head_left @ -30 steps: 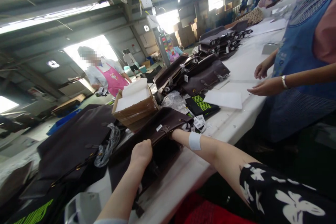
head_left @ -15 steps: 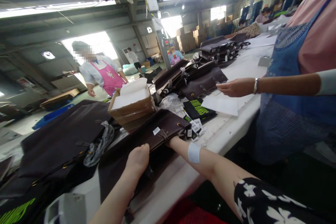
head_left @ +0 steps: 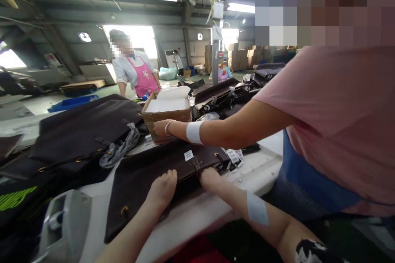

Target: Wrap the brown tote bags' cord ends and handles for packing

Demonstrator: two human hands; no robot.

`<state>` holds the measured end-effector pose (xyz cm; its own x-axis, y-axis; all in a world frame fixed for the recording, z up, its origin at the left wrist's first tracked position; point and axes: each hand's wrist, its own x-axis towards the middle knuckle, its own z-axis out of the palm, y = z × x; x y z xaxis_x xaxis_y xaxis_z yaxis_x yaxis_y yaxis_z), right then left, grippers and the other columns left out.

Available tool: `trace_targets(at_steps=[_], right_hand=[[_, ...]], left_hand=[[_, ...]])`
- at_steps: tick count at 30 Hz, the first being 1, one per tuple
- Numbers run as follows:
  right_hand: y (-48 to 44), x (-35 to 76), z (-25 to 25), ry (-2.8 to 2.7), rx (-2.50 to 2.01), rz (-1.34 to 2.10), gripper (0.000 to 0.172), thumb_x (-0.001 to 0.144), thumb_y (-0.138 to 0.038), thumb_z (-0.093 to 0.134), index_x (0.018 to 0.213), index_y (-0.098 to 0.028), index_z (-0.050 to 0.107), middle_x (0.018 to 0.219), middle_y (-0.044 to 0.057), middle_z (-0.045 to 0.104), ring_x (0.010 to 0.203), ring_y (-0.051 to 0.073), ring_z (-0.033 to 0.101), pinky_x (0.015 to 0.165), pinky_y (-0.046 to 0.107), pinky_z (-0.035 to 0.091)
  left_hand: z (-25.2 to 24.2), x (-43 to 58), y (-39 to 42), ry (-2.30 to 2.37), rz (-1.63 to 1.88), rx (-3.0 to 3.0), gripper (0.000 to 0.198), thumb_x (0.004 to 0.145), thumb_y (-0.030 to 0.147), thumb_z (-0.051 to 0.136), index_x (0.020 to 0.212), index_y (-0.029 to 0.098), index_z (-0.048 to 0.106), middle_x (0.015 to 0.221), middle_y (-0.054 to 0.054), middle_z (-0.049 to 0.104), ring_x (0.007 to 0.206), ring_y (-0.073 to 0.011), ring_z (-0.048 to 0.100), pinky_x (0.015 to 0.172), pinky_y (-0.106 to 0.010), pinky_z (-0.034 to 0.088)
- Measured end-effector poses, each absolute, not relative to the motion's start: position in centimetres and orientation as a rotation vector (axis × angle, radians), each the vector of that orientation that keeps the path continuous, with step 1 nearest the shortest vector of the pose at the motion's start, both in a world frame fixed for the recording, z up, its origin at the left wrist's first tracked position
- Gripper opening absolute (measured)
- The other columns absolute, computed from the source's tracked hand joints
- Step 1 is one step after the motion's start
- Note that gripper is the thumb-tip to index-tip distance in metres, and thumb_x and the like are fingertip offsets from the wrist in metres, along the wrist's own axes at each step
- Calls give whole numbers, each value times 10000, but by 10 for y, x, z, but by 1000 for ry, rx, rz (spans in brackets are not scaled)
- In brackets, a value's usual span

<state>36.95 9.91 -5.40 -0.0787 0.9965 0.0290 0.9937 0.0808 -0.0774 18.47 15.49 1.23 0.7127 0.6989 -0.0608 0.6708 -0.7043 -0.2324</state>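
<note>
A dark brown bag (head_left: pixel 145 172) with gold eyelets lies flat on the table in front of me. A small white label (head_left: pixel 188 155) is on its surface. My left hand (head_left: pixel 165 187) is closed on the bag's near edge, its fingertips hidden from me. My right hand (head_left: pixel 211 178) is curled at the same edge beside a short strap (head_left: pixel 196 167), gripping the bag near its right end; those fingertips are hidden too. White paper tags (head_left: pixel 234 156) lie by the right corner.
A co-worker's arm (head_left: pixel 228 131) crosses above the bag to a cardboard box (head_left: pixel 168 117) with white sheets. More brown bags (head_left: pixel 86 127) lie at left, one with a plastic-wrapped strap (head_left: pixel 120 148). A grey tape dispenser (head_left: pixel 66 222) stands front left. Across the table is a person in a pink apron (head_left: pixel 143 76).
The co-worker at right has leaned in and stretched an arm across to the cardboard box. My view has turned rightward and levelled. Both my hands stay at the bag's near edge.
</note>
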Motion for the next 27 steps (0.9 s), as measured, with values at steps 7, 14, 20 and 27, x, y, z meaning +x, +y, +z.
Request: trace_targets(at_steps=[7,14,20,27], right_hand=[[24,377,-62,-1783,-1696,-31,196,902,-194,480,1006,-192,646,1020,87,670,996,202,604,930,356,478],[44,423,-71,-1635,-1957,-171,839,656,-402,757,1387,-166,421,1459,194,322,1352,356,303,1073,534,313],[64,429,-90,-1761,-2016,-57,755,714,-344,682,1393,-141,422,1376,188,441,1285,306,406,1068,444,328],[60,418,-106,-1678,-2103,-147,679,763,-191,559,1419,-153,390,1329,188,475,1218,311,462,1009,440,371]], left_hand=[[11,156,160,-1136,119,-2775,412,852,-10,304,1139,91,583,1074,-169,645,925,-245,654,816,-360,523],[-4,149,159,-1115,22,-2801,353,867,23,311,1066,108,589,1001,-142,639,877,-240,651,766,-354,526],[-21,146,153,-1084,-80,-2727,365,840,2,348,1097,78,597,998,-153,643,888,-242,648,737,-348,539],[-61,148,143,-1162,-226,-2648,501,829,76,390,1314,2,486,1311,-229,544,1200,-294,530,992,-382,442]])
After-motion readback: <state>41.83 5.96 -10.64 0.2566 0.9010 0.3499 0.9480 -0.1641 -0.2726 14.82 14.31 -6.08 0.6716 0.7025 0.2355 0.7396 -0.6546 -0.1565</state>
